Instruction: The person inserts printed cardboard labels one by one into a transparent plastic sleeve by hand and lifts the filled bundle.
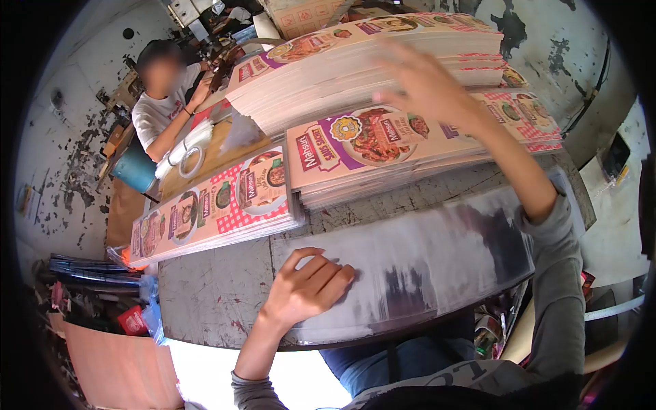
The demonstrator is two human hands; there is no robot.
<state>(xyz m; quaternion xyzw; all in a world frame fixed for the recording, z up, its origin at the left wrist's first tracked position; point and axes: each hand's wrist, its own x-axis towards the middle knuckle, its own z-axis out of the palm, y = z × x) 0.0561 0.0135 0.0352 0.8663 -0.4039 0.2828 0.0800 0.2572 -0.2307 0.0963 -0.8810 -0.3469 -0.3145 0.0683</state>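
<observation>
My left hand (307, 290) rests with curled fingers on the left end of a stack of clear plastic sleeves (444, 239); nothing shows in it. Raised over the printed stacks, my right hand (430, 85) is blurred, with fingers stretched apart and holding nothing visible. Below it lies a stack of long printed food banners (307, 154) with "Mahsuri" on them. Behind stands a taller stack of the same kind (301, 82), partly covered by my right hand. A lower banner stack in plastic (212, 205) lies at the left.
The grey worktable (205, 294) has a scratched top and a curved front edge. Across it at the left sits another person (160, 102), near a white plastic roll (184, 154) and a teal bucket (134, 169). A phone (616, 156) lies at the right.
</observation>
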